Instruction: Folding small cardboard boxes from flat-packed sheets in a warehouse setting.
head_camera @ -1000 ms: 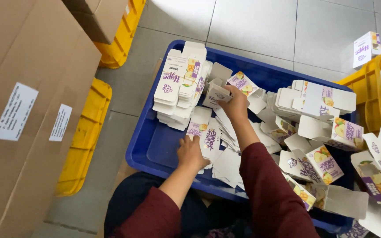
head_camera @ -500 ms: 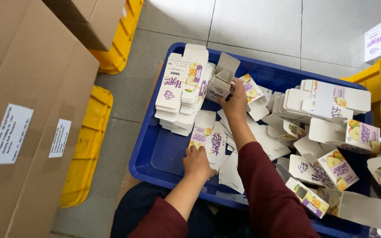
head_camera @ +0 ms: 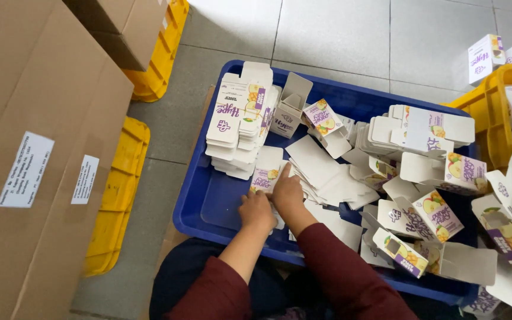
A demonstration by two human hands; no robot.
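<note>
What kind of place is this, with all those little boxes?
Probably a packing workshop or small warehouse. A blue crate holds stacks of flat printed cartons and folded-up ones, big brown shipping boxes stand alongside, and yellow crates sit on the tiled floor.

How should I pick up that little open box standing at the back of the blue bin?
Pinch the little open box by its raised top flap, coming from above. It stands upright with that flap sticking up free, while the flat carton stack crowds its left side.
</note>
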